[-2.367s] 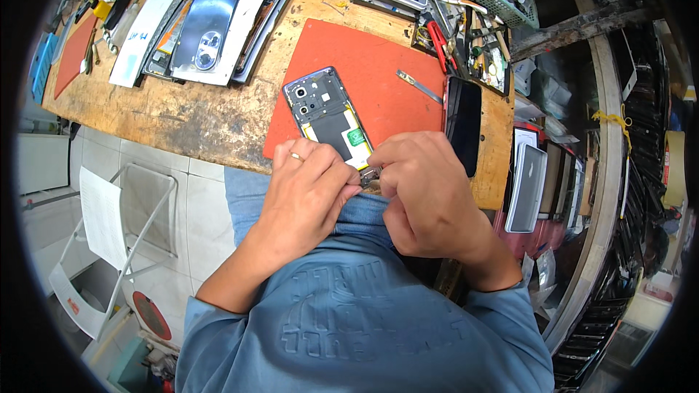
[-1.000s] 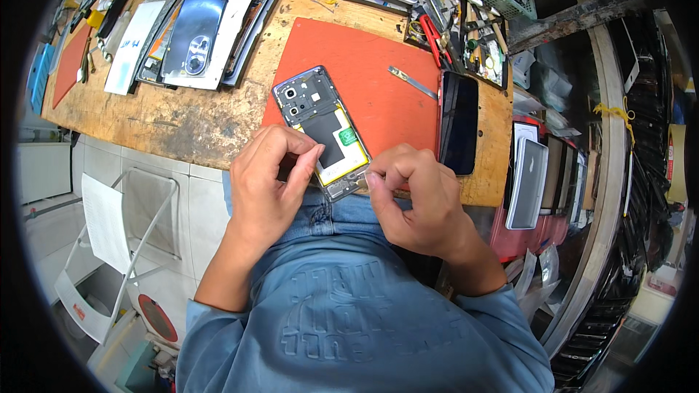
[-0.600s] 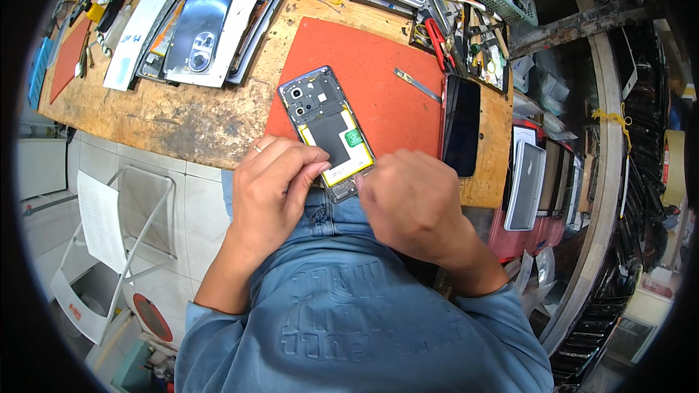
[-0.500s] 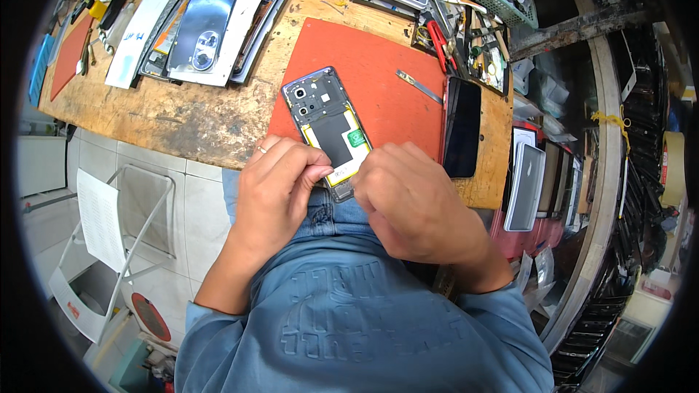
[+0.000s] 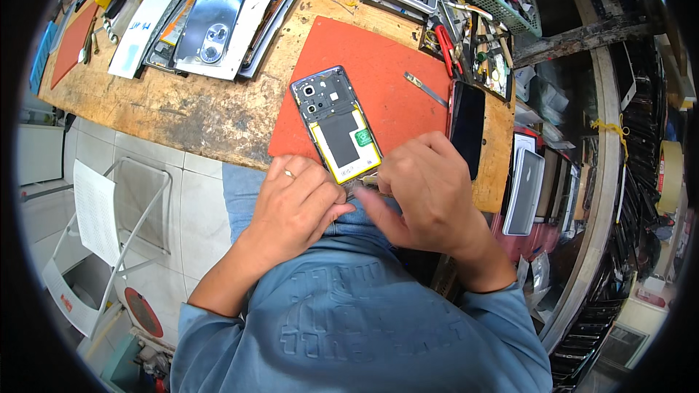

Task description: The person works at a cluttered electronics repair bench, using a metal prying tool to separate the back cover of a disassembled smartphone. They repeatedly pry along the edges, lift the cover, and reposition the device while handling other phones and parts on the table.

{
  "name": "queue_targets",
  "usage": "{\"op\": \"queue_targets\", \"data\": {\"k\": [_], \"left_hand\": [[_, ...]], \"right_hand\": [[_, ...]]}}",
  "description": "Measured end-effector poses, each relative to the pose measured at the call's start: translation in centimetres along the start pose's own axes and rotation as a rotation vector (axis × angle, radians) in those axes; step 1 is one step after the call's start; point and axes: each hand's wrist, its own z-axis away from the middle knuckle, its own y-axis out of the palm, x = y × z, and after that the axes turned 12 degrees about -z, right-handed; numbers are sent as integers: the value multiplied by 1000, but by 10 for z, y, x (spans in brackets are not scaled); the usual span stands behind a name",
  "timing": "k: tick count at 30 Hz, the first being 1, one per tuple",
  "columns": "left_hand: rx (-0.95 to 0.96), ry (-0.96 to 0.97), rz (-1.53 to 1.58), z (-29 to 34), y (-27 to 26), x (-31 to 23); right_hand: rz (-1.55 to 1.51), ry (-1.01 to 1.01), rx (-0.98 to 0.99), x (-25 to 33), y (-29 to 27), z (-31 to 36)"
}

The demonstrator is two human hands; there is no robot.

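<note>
probably steadying an opened phone [image 5: 336,135] on a red mat [image 5: 397,65] with bent left fingers [image 5: 320,183] and right fingers [image 5: 399,167], cannot tell if grasping.

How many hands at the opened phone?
2: the left hand at the lower-left edge of the opened phone, the right hand by its lower-right corner. No other hands show; some fingertips are hidden.

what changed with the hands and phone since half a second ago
The left hand moved down along the open phone toward its bottom end. The right hand now stretches its thumb leftward. Any grip taken or released is hard to tell. The open phone, red mat and dark phone stayed put.
</note>
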Motion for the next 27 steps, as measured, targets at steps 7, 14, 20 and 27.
{"op": "queue_targets", "data": {"k": [7,14,20,27], "left_hand": [[-158,-45,-110,-12,16,-5],[-199,-163,115,-27,17,11],[-146,-125,4,-42,13,14],[-135,-71,-40,-44,20,14]], "right_hand": [[-91,-47,35,4,-8,-15],[104,-52,-144,-10,-1,-15],[57,-36,-180,-13,-1,-15],[17,76,-113,-13,-4,-11]]}}
